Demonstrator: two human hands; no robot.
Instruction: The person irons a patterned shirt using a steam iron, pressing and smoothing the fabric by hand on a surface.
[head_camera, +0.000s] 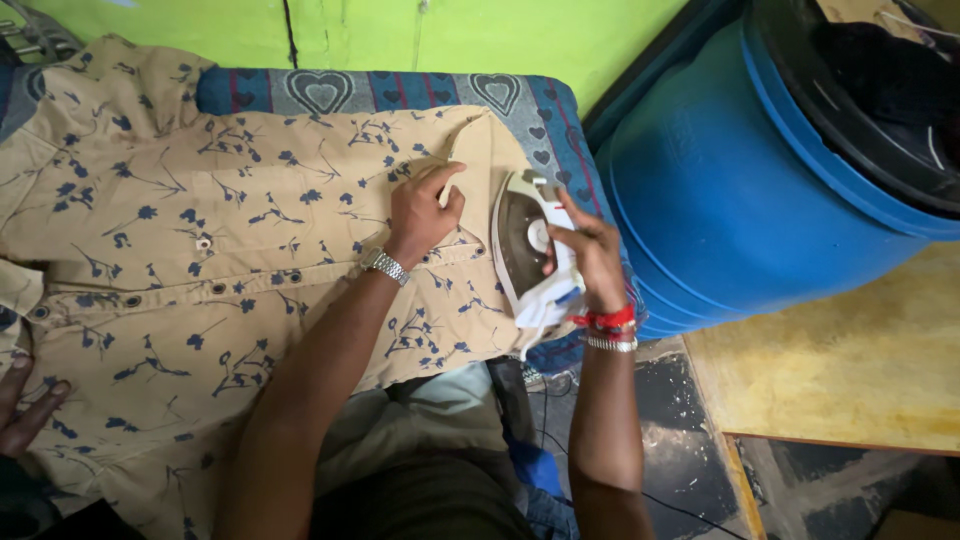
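Ironing is in hand, at the shirt's (230, 250) collar end; the fabric there likely needs to stay flat and taut for the press. The left hand (422, 207), fingers loosely curled, pins the cloth to the surface (520, 110). The right hand (588, 255) is closed round the iron (525, 245), tipped up beside it.

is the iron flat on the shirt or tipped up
Tipped up: the iron stands on its side at the shirt's edge, its soleplate visible and facing the left hand; the right hand holds it.
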